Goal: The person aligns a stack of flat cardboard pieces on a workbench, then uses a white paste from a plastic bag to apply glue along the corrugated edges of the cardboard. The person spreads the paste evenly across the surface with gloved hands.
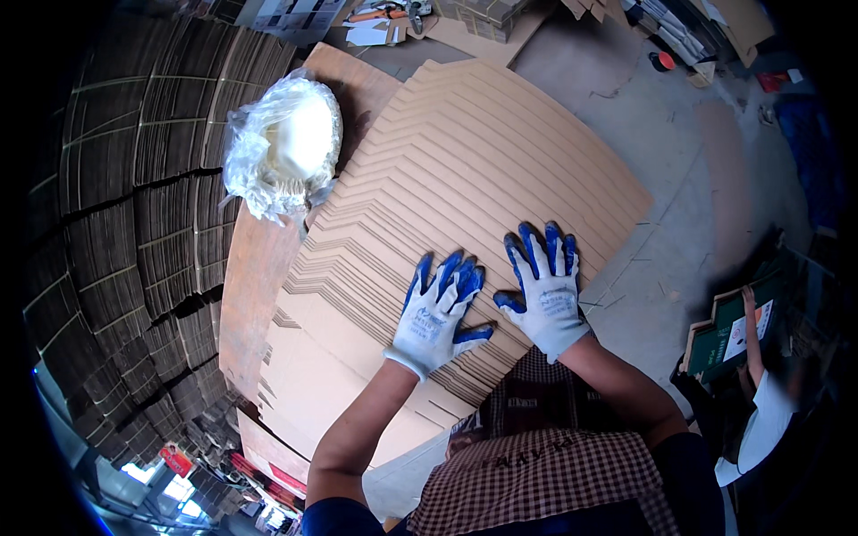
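Bundled cardboard stacks [134,214] fill the left side, strapped and piled; outer edge fades into the black rim, so full extent can't be seen. Next, brown cardboard sheets [483,152], a big fanned pile in the middle, each overlapping the next, edges stepped. Wooden tabletop [253,290] shows along their left side, mostly covered by them. Checked apron [545,478] at the bottom, just beside the pile's near edge, cut off below. Co-worker [760,424] at far right, dark and partly blurred, an arm up against a green board [711,350]; details hard to make out. Plastic-wrapped ring [246,165] upper left, beside the pile; its middle is washed out white, contents unclear.

Left hand [438,313] and right hand [543,290], both in white gloves with blue fingers, lie palm down on the near part of the pile. Sheets are under both and stretch away ahead and to the left. Both wide, fingers spread, gripping nothing visible; palms hidden. Smallest: round red-and-black item [661,62] on the floor [657,170], upper right, too small to identify.
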The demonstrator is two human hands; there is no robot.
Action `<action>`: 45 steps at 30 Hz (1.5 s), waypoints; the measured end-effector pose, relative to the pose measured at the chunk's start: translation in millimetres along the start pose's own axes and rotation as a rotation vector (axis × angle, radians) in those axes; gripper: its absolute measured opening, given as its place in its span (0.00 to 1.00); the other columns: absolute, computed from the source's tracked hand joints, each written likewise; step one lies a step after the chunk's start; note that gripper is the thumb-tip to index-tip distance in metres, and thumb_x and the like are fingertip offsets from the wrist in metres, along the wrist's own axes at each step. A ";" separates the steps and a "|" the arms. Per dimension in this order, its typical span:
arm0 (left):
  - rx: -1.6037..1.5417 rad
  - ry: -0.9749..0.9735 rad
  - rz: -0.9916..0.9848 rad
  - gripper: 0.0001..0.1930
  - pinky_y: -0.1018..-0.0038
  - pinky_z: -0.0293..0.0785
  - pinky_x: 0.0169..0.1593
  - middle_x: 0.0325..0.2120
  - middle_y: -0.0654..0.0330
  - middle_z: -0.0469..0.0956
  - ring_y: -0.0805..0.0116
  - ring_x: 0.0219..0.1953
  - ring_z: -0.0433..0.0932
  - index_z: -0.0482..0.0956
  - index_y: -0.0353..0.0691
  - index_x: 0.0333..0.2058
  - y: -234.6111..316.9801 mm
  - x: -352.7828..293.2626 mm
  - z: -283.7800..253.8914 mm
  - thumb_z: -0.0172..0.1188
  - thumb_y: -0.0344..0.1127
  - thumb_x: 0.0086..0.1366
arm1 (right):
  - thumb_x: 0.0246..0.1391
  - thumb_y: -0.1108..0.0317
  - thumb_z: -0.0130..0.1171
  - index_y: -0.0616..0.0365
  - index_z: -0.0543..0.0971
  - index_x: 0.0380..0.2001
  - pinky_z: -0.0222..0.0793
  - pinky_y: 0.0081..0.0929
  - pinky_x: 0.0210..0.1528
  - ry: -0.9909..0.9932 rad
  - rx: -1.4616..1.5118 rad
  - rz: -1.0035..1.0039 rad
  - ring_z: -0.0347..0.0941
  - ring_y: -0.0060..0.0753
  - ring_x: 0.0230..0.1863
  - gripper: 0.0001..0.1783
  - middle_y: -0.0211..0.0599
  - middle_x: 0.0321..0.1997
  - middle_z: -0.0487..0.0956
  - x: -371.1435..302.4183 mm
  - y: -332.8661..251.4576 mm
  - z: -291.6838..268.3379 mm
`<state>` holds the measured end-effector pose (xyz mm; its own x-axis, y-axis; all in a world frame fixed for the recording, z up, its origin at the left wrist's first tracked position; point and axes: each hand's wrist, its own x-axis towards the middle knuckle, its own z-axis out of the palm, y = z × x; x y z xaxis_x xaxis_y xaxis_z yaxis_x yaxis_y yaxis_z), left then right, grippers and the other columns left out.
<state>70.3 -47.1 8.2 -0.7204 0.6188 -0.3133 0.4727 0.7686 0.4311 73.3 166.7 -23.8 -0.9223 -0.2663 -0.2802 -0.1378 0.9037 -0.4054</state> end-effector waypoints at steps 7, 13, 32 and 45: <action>-0.002 0.038 0.021 0.48 0.46 0.38 0.74 0.68 0.51 0.59 0.51 0.72 0.52 0.58 0.39 0.68 0.6 -6.3 -2.3 0.60 0.66 0.58 | 0.46 0.43 0.68 0.40 0.59 0.71 0.35 0.62 0.75 -0.036 -0.019 0.049 0.41 0.56 0.77 0.51 0.34 0.76 0.53 0.5 -0.9 1.0; 0.044 0.026 0.014 0.48 0.48 0.37 0.75 0.68 0.51 0.58 0.52 0.73 0.51 0.59 0.38 0.67 3.1 -13.5 -1.9 0.59 0.66 0.58 | 0.46 0.43 0.68 0.39 0.60 0.71 0.34 0.60 0.75 -0.017 -0.006 0.057 0.41 0.54 0.77 0.50 0.33 0.76 0.53 -0.5 0.4 3.5; 0.146 0.107 0.045 0.46 0.47 0.38 0.74 0.68 0.51 0.59 0.50 0.72 0.51 0.60 0.39 0.67 7.7 -28.6 12.8 0.64 0.60 0.57 | 0.53 0.43 0.63 0.42 0.60 0.71 0.30 0.55 0.77 -0.053 0.019 0.073 0.40 0.51 0.78 0.45 0.33 0.78 0.52 -3.7 -6.9 -3.1; 0.142 0.219 0.114 0.44 0.46 0.39 0.73 0.66 0.50 0.61 0.50 0.71 0.53 0.62 0.40 0.66 1.7 -36.5 22.4 0.62 0.60 0.58 | 0.50 0.44 0.65 0.43 0.61 0.70 0.32 0.58 0.76 -0.030 -0.011 0.079 0.40 0.54 0.78 0.46 0.37 0.77 0.52 -3.9 -8.3 3.9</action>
<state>108.8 -64.8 1.4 -0.7438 0.6644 -0.0723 0.6122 0.7207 0.3254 79.5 158.9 -22.7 -0.9193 -0.2037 -0.3367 -0.0693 0.9260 -0.3711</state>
